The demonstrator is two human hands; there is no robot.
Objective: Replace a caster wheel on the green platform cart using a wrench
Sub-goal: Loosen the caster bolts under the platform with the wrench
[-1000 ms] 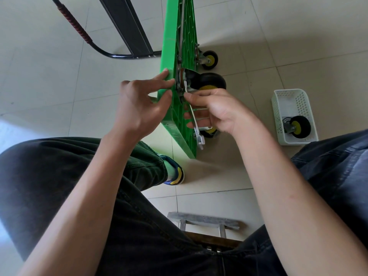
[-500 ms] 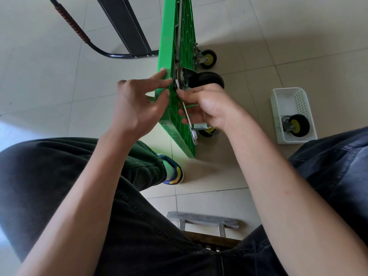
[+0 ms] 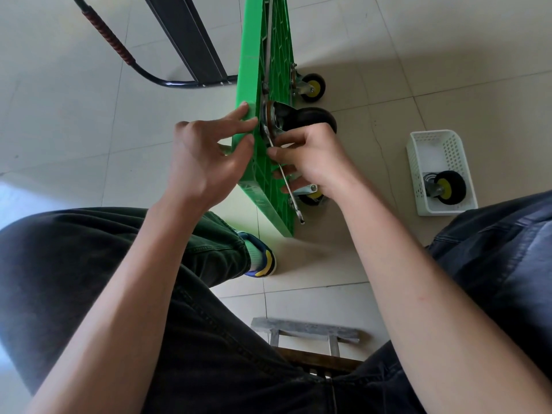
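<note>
the left hand (image 3: 203, 162) rested loosely spread fingers on the edge of the upended green cart (image 3: 263, 162). the right hand (image 3: 310, 158) gripped a wrench (image 3: 285, 177) beside the cart's black caster wheel (image 3: 310, 121). no writing was readable.

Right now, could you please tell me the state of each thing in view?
Cart: tipped on its edge.
Wrench: gripped by right hand, head at the caster.
Left hand: fingers steady the cart's edge.
Basket: upright, holds a loose wheel.
</note>
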